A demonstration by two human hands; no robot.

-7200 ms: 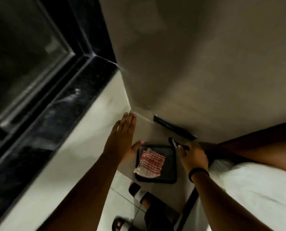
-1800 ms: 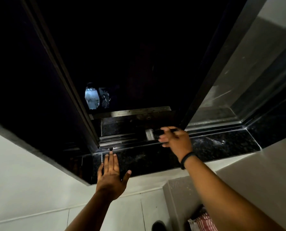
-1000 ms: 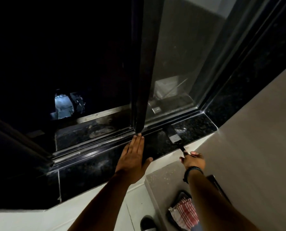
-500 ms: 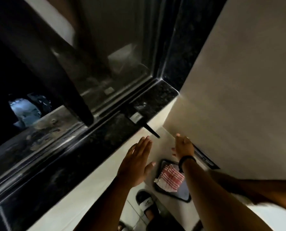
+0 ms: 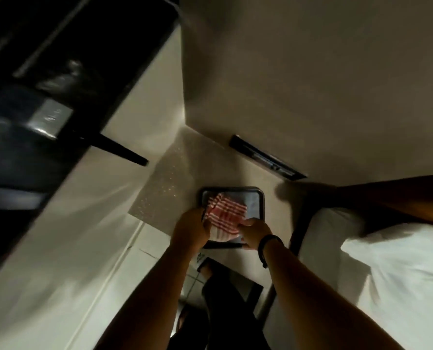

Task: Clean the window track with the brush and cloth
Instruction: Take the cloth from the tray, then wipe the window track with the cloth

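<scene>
A red and white checked cloth (image 5: 224,214) lies in a dark tray (image 5: 257,198) on a low ledge. My left hand (image 5: 189,231) grips the cloth's left edge. At the cloth's right edge, my right hand (image 5: 253,233), with a black wristband, pinches it. The brush (image 5: 84,130) rests on the black stone window sill at the left, its metal ferrule on the sill and its black handle sticking out over the edge. The window track itself is out of clear view at the dark upper left.
A beige wall (image 5: 311,72) rises behind the ledge, with a dark slot (image 5: 266,157) low on it. A bed with white sheets (image 5: 392,274) lies to the right. My legs and a sandalled foot (image 5: 205,266) stand on the tiled floor below.
The brush now lies on the sill, out of my right hand. My view swung down from the window to the tray, and both hands dropped onto the cloth and took hold of it.
</scene>
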